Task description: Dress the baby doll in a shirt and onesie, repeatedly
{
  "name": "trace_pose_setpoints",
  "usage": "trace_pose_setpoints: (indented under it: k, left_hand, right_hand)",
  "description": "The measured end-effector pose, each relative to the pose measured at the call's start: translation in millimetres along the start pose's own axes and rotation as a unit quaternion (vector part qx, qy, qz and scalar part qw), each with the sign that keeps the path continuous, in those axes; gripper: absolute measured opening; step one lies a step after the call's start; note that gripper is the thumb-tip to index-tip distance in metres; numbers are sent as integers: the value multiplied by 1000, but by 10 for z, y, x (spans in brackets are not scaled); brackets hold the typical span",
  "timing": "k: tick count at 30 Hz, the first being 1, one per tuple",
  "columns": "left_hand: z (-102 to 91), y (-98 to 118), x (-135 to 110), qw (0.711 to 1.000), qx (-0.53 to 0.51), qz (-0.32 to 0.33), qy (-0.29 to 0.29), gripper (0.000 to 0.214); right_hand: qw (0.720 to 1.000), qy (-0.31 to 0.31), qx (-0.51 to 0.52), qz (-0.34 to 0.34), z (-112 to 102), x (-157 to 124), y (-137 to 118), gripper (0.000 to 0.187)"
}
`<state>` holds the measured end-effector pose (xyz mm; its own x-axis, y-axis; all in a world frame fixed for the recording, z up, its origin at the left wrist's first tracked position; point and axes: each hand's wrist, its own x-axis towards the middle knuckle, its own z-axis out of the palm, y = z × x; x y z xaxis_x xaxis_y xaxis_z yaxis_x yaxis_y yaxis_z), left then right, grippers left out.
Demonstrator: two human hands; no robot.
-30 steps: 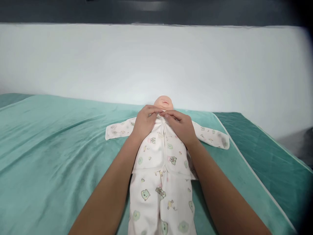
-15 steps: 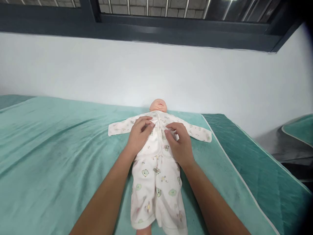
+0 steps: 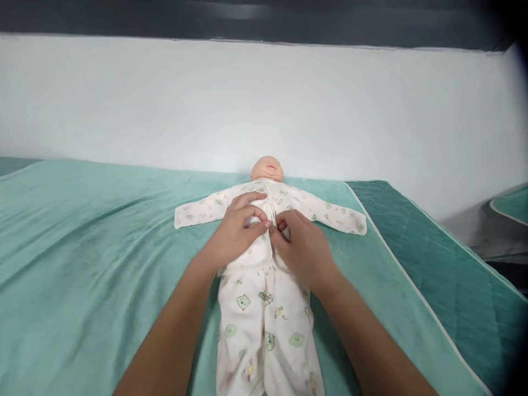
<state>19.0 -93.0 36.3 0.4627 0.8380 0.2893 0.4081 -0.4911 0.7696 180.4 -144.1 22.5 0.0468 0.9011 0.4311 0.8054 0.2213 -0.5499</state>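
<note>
A baby doll (image 3: 266, 168) lies on its back, its head toward the wall. It wears a white printed jacket (image 3: 336, 215) with sleeves spread wide, and matching trousers (image 3: 264, 335). Over the chest, my left hand (image 3: 243, 228) pinches the jacket's front edge between thumb and index finger, the other fingers resting on the cloth. Opposite it, my right hand (image 3: 301, 242) has its thumb and curled fingers closed on the other front edge. The fingertips nearly meet at the middle opening. Whatever fastener may lie between them is hidden.
A light green cover (image 3: 103, 264) with soft folds lies under the doll. To the right is a darker quilted green mat (image 3: 445, 264). The white wall (image 3: 165, 104) rises directly behind the doll's head, below a dark frame (image 3: 264, 22).
Both hands have come together at the middle of the jacket, and their fingers have closed on its front edges. The view has tilted down, taking the window bars out of sight.
</note>
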Motion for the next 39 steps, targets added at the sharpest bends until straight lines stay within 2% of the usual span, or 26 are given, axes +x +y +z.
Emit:
trace_pose_setpoints:
  k: [2, 5, 8, 12, 19, 28, 34, 39]
  left_hand:
    - [6, 6, -5, 1000, 8, 16, 3, 17]
    - [16, 25, -11, 999, 1, 38, 12, 19]
    - [14, 41, -17, 998, -29, 45, 18, 19]
    - [6, 35, -15, 998, -38, 54, 21, 20]
    - [12, 14, -14, 998, -36, 48, 9, 20]
    - [-1, 11, -9, 999, -33, 38, -3, 20]
    - [27, 10, 2, 999, -19, 26, 9, 24]
    - [27, 16, -3, 1000, -10, 20, 3, 27]
  right_hand:
    - [996, -25, 80, 18, -55, 32, 46, 13]
    - [975, -58, 202, 77, -116, 72, 107, 18]
    - [941, -38, 312, 126, -132, 94, 129, 21]
    - [904, -14, 406, 133, -112, 91, 100, 21]
    - [912, -7, 388, 133, -62, 25, 74, 20]
    - [908, -51, 394, 133, -90, 39, 103, 20]
    - [924, -64, 357, 121, -79, 30, 97, 20]
    - [945, -49, 306, 103, -61, 6, 49, 15]
